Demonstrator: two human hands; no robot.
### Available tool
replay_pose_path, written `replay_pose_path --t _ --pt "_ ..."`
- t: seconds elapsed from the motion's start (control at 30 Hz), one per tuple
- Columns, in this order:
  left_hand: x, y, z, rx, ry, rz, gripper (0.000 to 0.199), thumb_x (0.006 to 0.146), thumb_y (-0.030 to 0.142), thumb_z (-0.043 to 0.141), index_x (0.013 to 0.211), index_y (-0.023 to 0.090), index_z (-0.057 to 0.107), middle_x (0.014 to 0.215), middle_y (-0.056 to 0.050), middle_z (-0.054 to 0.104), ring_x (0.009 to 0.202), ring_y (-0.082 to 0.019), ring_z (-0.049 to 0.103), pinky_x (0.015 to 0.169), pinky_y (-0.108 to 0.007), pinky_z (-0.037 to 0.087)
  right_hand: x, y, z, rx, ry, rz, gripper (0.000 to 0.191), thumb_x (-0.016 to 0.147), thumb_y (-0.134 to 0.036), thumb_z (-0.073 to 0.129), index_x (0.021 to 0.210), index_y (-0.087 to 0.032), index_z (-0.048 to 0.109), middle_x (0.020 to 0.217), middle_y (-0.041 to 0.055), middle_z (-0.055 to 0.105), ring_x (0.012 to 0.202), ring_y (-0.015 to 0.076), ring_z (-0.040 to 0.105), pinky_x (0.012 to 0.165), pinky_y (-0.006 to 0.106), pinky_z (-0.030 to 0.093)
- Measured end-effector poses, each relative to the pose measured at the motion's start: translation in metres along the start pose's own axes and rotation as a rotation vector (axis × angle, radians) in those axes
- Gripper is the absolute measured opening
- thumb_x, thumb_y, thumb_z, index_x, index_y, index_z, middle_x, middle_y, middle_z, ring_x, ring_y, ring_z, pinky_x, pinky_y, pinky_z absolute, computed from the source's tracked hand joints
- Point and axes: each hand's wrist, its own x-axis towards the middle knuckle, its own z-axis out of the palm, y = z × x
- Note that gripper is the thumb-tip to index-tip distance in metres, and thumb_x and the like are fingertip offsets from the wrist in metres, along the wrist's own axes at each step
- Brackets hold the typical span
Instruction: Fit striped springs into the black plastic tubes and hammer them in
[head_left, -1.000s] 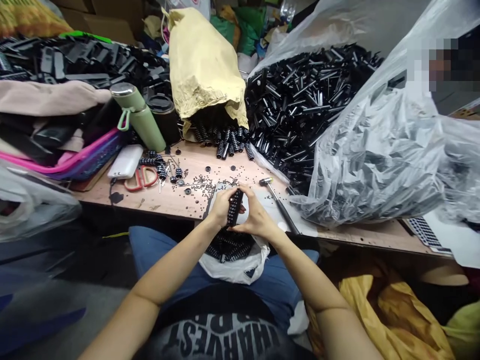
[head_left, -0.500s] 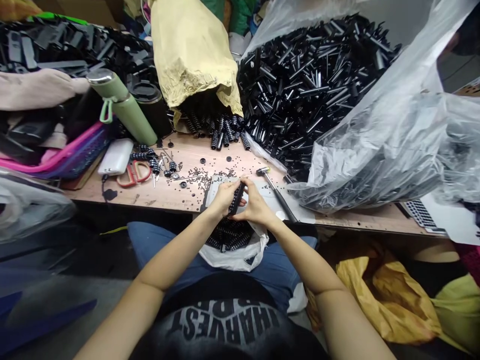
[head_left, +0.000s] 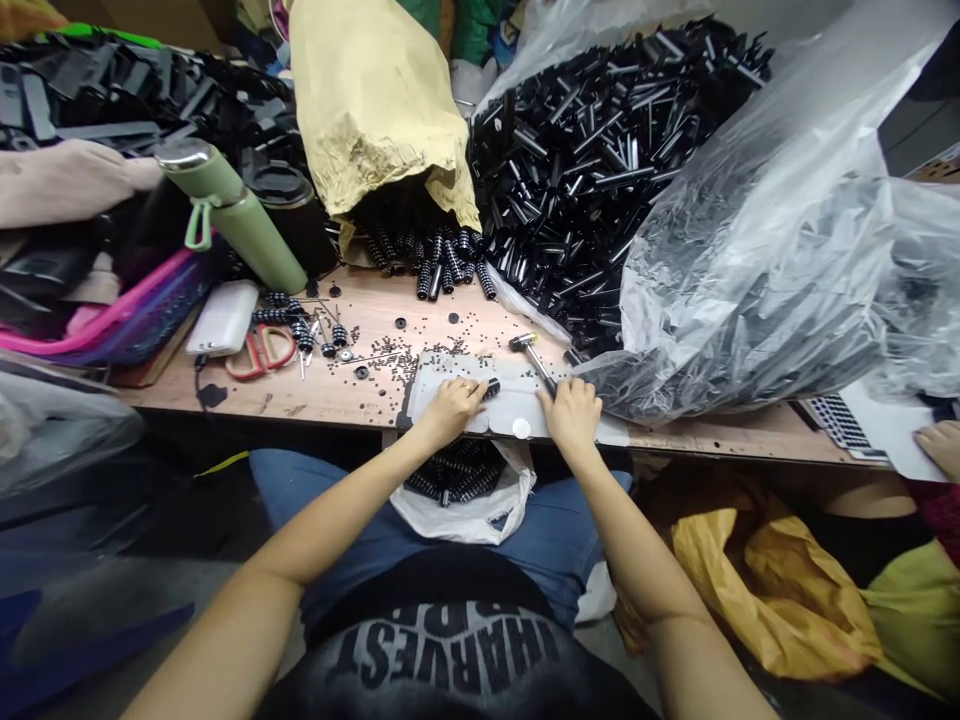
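Observation:
A black ridged tube (head_left: 491, 388) sticks out of my left hand (head_left: 451, 408), whose fingers are closed round it above the grey plate (head_left: 510, 378). My right hand (head_left: 573, 410) is closed on the handle of the hammer (head_left: 538, 362), and the hammer's head lies toward the back of the plate. A white round piece (head_left: 520, 428) lies on the plate's front edge, between my hands. On my lap, below the table edge, sits a white bag (head_left: 517, 510) with many black ridged tubes (head_left: 457, 475) in it.
Tiny black bits (head_left: 386, 365) are scattered left of the plate, near red scissors (head_left: 262, 355) and a white power bank (head_left: 223, 318). A yellow sack (head_left: 382, 100), a heap of black tubes (head_left: 600, 150) and clear plastic (head_left: 720, 290) stand behind. Another person's hand (head_left: 941, 445) shows at right.
My hands have moved apart. The left keeps the tube, now lying lower over the plate; the right has let go of it and taken the hammer's handle. A person's hand has appeared at right.

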Motion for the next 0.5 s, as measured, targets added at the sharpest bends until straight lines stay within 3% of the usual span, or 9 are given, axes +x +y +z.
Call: replay_pose_path --t 0.07,0.17,0.27,0.37,0.43,0.5 --pt "-0.002 -0.002 -0.004 0.084 0.019 0.038 0.033 0.093 0.015 0.044 0.123 0.014 0.059 0.107 -0.014 0.067 0.093 -0.024 0.060 0.082 -0.043 0.043 -0.001 0.015 -0.012 -0.072 -0.069 0.087 0.028 0.094 -0.036 0.045 0.101 -0.012 0.057 0.105 0.0209 0.061 0.100 0.0317 0.056 0.083 0.041 0.042" --pt "-0.004 -0.001 -0.006 0.156 0.067 0.043 0.034 0.095 0.013 0.039 0.121 0.019 0.061 0.110 -0.010 0.069 0.094 -0.023 0.060 0.087 -0.048 0.038 -0.021 0.021 -0.026 0.130 -0.183 0.063 0.034 0.099 -0.040 0.031 0.091 -0.017 0.055 0.081 0.0095 0.063 0.074 0.0220 0.060 0.068 0.030 0.041" --pt "-0.006 0.001 -0.004 0.182 0.070 0.007 0.037 0.095 0.013 0.038 0.124 0.021 0.060 0.114 -0.010 0.068 0.101 -0.025 0.059 0.092 -0.052 0.035 -0.057 0.016 -0.031 0.313 -0.163 -0.012 0.041 0.101 -0.043 0.019 0.087 -0.021 0.051 0.065 0.0026 0.057 0.060 0.0186 0.057 0.060 0.027 0.036" --pt "-0.007 0.007 -0.001 0.191 0.023 -0.043 0.041 0.095 0.013 0.034 0.128 0.022 0.057 0.120 -0.010 0.066 0.107 -0.026 0.058 0.098 -0.053 0.032 -0.082 0.010 -0.032 0.212 -0.237 -0.030 0.038 0.100 -0.043 0.023 0.084 -0.021 0.049 0.061 0.0014 0.055 0.051 0.0174 0.052 0.053 0.027 0.029" --pt "-0.008 0.015 0.002 0.198 -0.005 -0.061 0.043 0.096 0.015 0.032 0.133 0.017 0.053 0.129 -0.013 0.061 0.116 -0.026 0.055 0.104 -0.052 0.029 -0.087 0.005 -0.037 0.177 -0.271 -0.031 0.037 0.100 -0.041 0.024 0.082 -0.021 0.049 0.058 0.0007 0.054 0.049 0.0172 0.050 0.052 0.026 0.027" --pt "-0.009 0.025 0.006 0.211 -0.012 -0.079 0.047 0.097 0.027 0.035 0.138 0.007 0.045 0.141 -0.020 0.049 0.130 -0.030 0.044 0.110 -0.050 0.024 -0.084 -0.005 -0.048 0.250 -0.205 -0.043 0.039 0.101 -0.042 0.022 0.083 -0.021 0.049 0.059 0.0005 0.054 0.049 0.0168 0.051 0.052 0.026 0.029"
